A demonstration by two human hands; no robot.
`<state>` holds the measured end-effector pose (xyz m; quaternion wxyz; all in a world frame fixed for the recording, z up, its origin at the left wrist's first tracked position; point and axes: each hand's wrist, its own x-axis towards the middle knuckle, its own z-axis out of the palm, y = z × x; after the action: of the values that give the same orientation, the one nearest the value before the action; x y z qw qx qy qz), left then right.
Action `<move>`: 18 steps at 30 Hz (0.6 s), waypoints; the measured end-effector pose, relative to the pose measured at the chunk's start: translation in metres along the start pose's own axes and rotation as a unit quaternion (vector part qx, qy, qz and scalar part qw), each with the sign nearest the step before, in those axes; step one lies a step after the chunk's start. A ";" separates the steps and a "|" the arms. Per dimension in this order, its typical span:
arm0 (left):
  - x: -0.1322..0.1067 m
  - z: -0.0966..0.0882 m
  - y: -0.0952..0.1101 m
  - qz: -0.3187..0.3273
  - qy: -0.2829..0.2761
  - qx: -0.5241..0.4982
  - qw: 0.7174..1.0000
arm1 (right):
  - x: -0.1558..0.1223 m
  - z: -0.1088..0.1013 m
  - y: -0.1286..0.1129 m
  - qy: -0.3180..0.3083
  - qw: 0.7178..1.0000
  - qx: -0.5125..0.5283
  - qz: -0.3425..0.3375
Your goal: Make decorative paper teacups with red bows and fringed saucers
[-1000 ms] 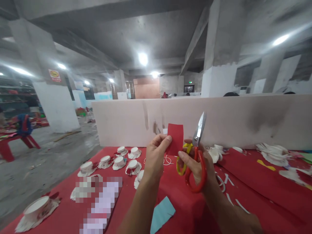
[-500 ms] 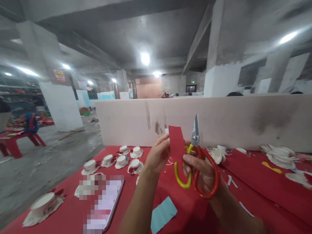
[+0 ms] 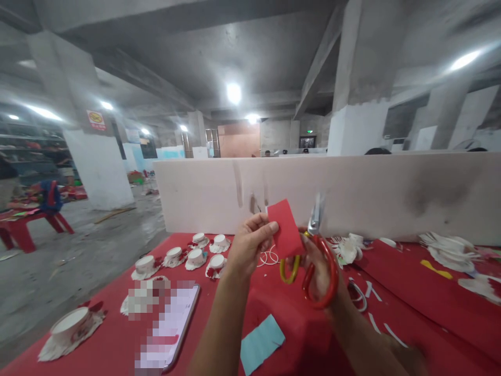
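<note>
My left hand [image 3: 250, 245] pinches a small red paper rectangle [image 3: 285, 227] by its left edge and holds it up above the red table [image 3: 410, 308]. My right hand [image 3: 317, 266] grips a pair of scissors [image 3: 313, 256] with one red and one yellow handle loop, blades pointing up right beside the paper's right edge. The blades are blurred by motion. A light blue paper scrap [image 3: 261, 343] lies on the table below my hands.
Several white paper cups with frilled bases [image 3: 195, 256] stand at the left of the table, another cup [image 3: 68, 326] near its front left corner. A phone [image 3: 170, 329] lies beside them. White paper cut pieces [image 3: 446, 248] pile at the right. A pale partition board [image 3: 352, 193] backs the table.
The red paper has tilted to the left in my left hand. The scissors have shifted slightly and their blades now blur beside the paper.
</note>
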<state>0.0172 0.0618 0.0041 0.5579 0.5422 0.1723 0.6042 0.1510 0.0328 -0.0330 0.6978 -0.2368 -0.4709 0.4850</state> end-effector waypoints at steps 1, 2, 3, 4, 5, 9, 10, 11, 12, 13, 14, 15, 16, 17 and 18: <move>0.000 -0.001 0.001 0.010 0.020 0.034 0.999 | 0.001 -0.001 -0.002 0.017 1.000 0.008 -0.009; 0.000 -0.003 0.001 0.015 0.032 0.067 0.997 | 0.002 -0.003 -0.004 0.024 0.999 0.019 -0.012; 0.000 -0.003 0.002 0.014 0.038 0.095 0.995 | 0.002 -0.005 -0.008 0.026 0.999 0.024 -0.014; -0.001 -0.003 0.003 0.008 0.037 0.118 0.992 | 0.002 -0.007 -0.011 0.028 0.999 0.017 -0.023; -0.001 -0.003 0.004 0.000 0.033 0.135 0.990 | 0.002 -0.009 -0.015 0.025 0.999 0.003 -0.028; -0.005 0.008 0.004 -0.014 0.014 0.151 0.988 | -0.003 -0.011 -0.022 0.019 0.997 -0.062 -0.028; -0.006 0.011 0.003 -0.018 0.006 0.141 0.990 | -0.004 -0.010 -0.021 0.024 0.997 -0.067 -0.030; -0.007 0.014 0.002 -0.025 -0.004 0.127 0.992 | -0.005 -0.009 -0.021 0.028 0.997 -0.068 -0.031; -0.007 0.017 0.000 -0.032 -0.011 0.110 0.993 | -0.006 -0.008 -0.019 0.035 0.997 -0.066 -0.035; -0.008 0.019 -0.001 -0.037 -0.012 0.096 0.995 | -0.006 -0.006 -0.018 0.037 0.997 -0.064 -0.034; -0.008 0.021 -0.003 -0.037 -0.007 0.084 0.996 | -0.006 -0.005 -0.017 0.035 0.997 -0.062 -0.037; -0.007 0.021 -0.004 -0.033 0.004 0.076 0.997 | -0.005 -0.004 -0.016 0.029 0.997 -0.063 -0.041; -0.006 0.020 -0.004 -0.025 0.019 0.070 0.997 | -0.005 -0.003 -0.014 0.019 0.996 -0.066 -0.048; -0.005 0.018 -0.004 -0.014 0.038 0.061 0.997 | -0.004 -0.002 -0.012 0.009 0.996 -0.072 -0.057; -0.004 0.016 -0.004 -0.003 0.056 0.051 0.997 | -0.004 -0.002 -0.010 -0.002 0.995 -0.081 -0.063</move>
<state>0.0320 0.0528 0.0047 0.5212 0.5347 0.2356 0.6221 0.1571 0.0253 -0.0279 0.7043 -0.2619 -0.5242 0.4007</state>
